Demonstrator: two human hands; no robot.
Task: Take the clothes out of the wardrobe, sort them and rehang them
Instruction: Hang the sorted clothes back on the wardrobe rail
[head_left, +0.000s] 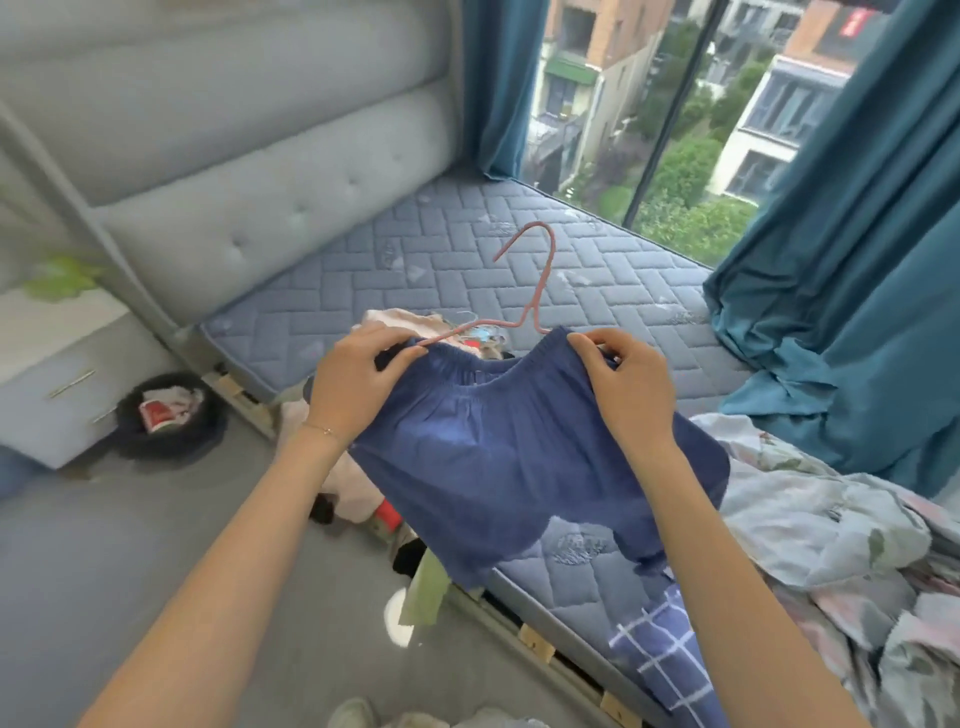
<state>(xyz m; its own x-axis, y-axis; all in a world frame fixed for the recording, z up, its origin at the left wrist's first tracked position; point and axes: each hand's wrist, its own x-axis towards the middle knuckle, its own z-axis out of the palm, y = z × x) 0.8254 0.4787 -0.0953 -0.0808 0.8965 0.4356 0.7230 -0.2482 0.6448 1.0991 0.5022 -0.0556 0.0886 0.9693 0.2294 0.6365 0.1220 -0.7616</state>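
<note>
- Holding blue shorts (519, 457) up by the waistband, right over the near edge of the mattress (467, 244), legs drooping down.
- Left hand (358, 384) pinching the left end of the waistband, thumb and fingers curled onto the fabric.
- Right hand (631, 395) pinching the right end the same way, fingers hooked over the elastic edge.
- Pink hanger (543, 270) sticking up from the waistband, hook tilted above the middle of the mattress. One arm tucked in under the fabric, the other outside and running to the left fingertips (actually gripped or just touching, can't tell).
- Small heap of clothes (395, 319) on the mattress just behind the shorts, mostly hidden.
- Floral bedding (831, 519) bunched on the right side of the mattress, blue checked cloth (660, 654) draped over its near edge.
- Padded grey headboard (234, 208) along the left side of the mattress, teal curtains (857, 260) and a window (649, 130) at the far end.
- Black bin (166, 415) with rubbish in it on the floor left of the mattress, beside a pale drawer unit (52, 374).
</note>
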